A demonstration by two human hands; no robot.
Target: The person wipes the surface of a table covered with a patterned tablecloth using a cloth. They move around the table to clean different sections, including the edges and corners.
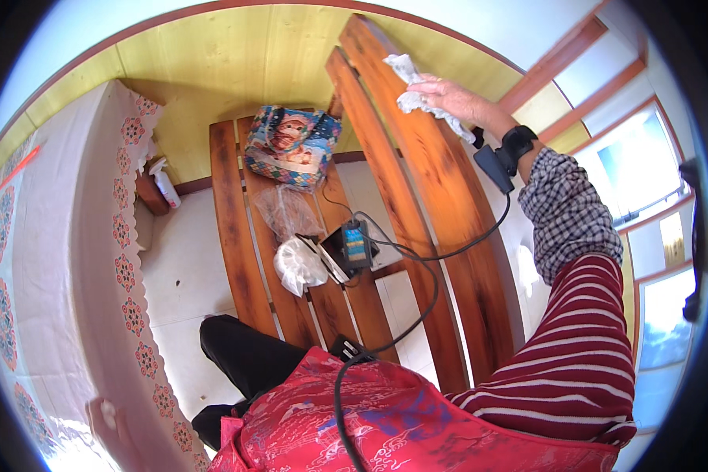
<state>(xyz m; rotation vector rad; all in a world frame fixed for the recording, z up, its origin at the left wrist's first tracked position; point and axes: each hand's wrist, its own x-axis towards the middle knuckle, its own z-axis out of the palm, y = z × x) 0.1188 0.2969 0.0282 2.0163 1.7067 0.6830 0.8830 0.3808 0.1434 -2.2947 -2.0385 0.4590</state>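
Note:
My right hand [448,96] holds a crumpled white cloth [410,101] against the upper slat of a wooden bench's backrest [416,153]. Part of the cloth hangs below the fingers along the slat's top edge. A black strap with a small device [495,168] is on that wrist, and a cable runs from it across the bench. At the lower left, my left hand [115,428] is over the side of a table covered by a patterned tablecloth [94,283]. It is blurred in bright glare, so whether it grips anything cannot be told.
On the bench seat [230,194] are a printed tote bag [292,144], a clear plastic bag [289,212], a white plastic bundle [300,265] and a cabled electronic box [356,245]. A spray bottle [165,183] stands by the wall. An orange-red object [12,177] lies on the tablecloth.

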